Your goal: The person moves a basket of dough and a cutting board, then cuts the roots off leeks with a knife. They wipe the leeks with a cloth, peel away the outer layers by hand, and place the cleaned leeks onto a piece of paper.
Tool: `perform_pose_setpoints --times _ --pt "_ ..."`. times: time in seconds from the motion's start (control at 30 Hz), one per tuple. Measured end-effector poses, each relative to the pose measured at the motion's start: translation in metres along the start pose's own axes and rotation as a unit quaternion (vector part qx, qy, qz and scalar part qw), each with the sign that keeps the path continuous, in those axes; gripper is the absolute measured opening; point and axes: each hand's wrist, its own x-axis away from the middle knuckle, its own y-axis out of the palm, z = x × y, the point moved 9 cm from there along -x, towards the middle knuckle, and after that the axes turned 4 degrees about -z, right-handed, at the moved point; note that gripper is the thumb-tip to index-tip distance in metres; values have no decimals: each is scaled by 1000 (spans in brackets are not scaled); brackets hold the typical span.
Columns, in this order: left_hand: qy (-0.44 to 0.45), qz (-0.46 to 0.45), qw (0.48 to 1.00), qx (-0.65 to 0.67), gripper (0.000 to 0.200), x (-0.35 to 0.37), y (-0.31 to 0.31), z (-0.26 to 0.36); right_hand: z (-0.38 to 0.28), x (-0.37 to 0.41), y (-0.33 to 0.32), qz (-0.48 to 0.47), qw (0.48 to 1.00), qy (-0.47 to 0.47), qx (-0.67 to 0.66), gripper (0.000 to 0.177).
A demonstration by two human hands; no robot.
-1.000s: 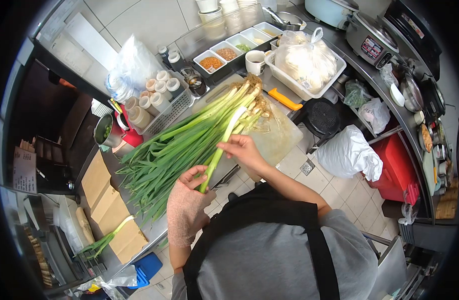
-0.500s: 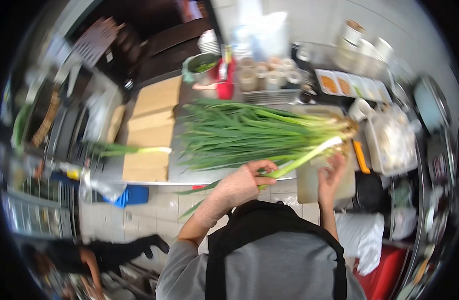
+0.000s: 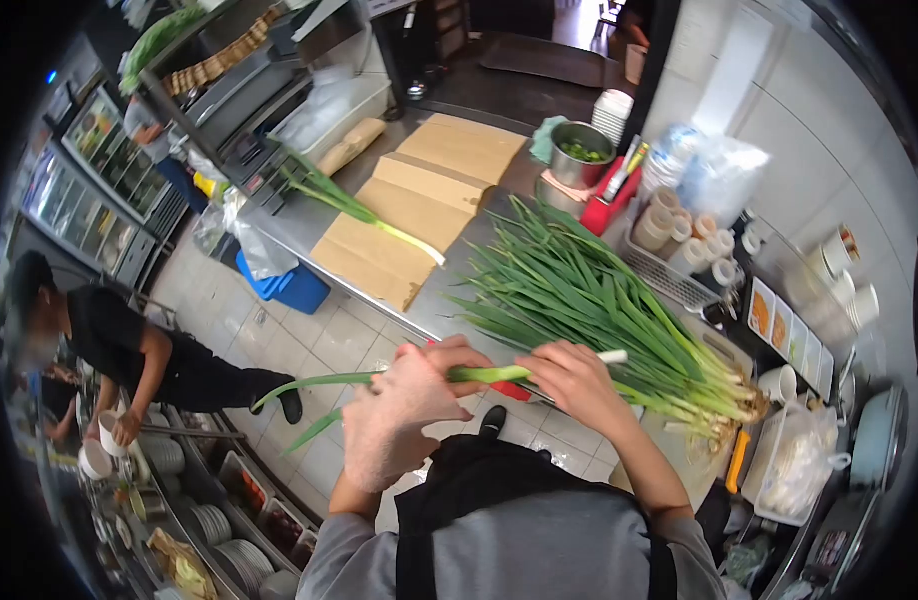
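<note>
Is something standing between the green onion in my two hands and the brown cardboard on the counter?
Nothing visible blocks the space between the held green onion and the cardboard; only the edge of the counter intervenes. A loose stalk lies across the cardboard.

Held stalk point(image 3: 493, 374) partly hidden by left hand point(image 3: 404, 405); co-worker's head point(image 3: 31, 292) blurred; grey shirt point(image 3: 539, 545) cut off below.
</note>
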Motion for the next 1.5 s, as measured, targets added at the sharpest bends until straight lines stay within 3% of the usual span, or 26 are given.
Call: perform_pose_setpoints --times 0.1,0.17,0.2,0.23,0.27,0.33,0.4,0.5,0.67,0.77,0.9,1.0,1.03,1.17,1.27,1.37,1.5 --pt "-89 242 965 50 48 39 -55 -40 -5 -62 32 50 996 -76 -20 27" --pt "-114 408 906 1 45 69 -88 -51 -2 -107 51 65 992 -81 -77 22" --pt "-112 465 874 -91 32 85 -107 -36 -2 -130 58 71 988 -86 -107 22" --pt "-82 460 869 -165 26 95 -113 -47 0 -153 65 78 984 -90 -136 21" --pt "-27 533 844 -55 27 106 -114 -84 4 -175 75 81 980 -94 -156 22" --pt "55 589 799 110 26 109 -113 -128 16 -214 95 86 972 -103 -194 23" --pt "103 571 786 216 20 104 -113 -154 40 -241 108 91 967 -48 -234 24" --pt "69 502 752 422 21 91 -97 -225 79 -274 130 119 956 7 -270 25" --pt "-82 440 741 500 28 67 -60 -286 116 -308 160 128 950 23 -284 24" --pt "-151 388 707 572 38 38 -38 -294 133 -315 188 100 955 54 -274 23" --pt "-128 341 678 638 56 -15 9 -342 128 -309 218 148 939 66 -304 22" --pt "-120 324 613 711 71 -57 33 -354 119 -302 254 82 962 92 -242 13" --pt "-131 321 606 716 71 -65 43 -360 120 -302 270 53 965 105 -233 13" --pt "-184 297 595 724 64 -87 72 -373 121 -299 280 97 993 41 -49 22" --pt "-224 245 584 741 55 -91 93 -371 117 -301 274 37 996 36 68 25" --pt "-201 245 588 745 49 -94 99 -372 125 -299 284 -8 995 28 98 25" --pt "-157 221 609 746 53 -86 90 -375 117 -292 281 20 996 43 72 32"
